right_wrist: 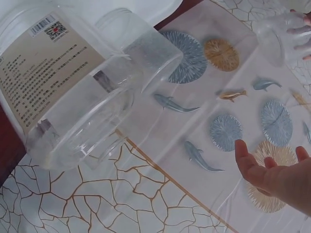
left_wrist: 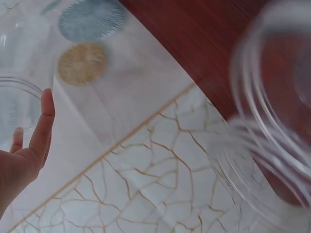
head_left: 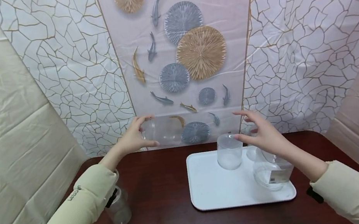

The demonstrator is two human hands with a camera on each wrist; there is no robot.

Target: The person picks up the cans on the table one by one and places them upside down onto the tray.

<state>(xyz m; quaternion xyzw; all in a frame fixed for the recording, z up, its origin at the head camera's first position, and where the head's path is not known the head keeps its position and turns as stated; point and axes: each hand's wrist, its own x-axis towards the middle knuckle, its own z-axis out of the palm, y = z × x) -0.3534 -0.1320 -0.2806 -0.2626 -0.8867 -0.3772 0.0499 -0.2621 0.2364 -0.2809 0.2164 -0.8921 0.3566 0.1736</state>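
Note:
My left hand (head_left: pixel 131 138) grips a clear plastic jar (head_left: pixel 165 130) by one end, fingers above and thumb below. The jar lies sideways in the air over the back of the table, and in the left wrist view its ringed end shows beside the fingers. Over the tray, my right hand (head_left: pixel 265 133) is raised with thumb and fingers spread apart, nothing between them. Its thumb tip overlaps the rim of an upright clear container (head_left: pixel 229 155) in the head view. Below that hand, a clear jar with a printed label (right_wrist: pixel 53 73) sits at the tray's right side.
A white tray (head_left: pixel 210 197) lies on the dark red table (head_left: pixel 158 201), right of the middle. More clear containers (head_left: pixel 120 211) stand at the left, partly hidden by my left sleeve. A patterned cloth (head_left: pixel 90 83) hangs behind the table.

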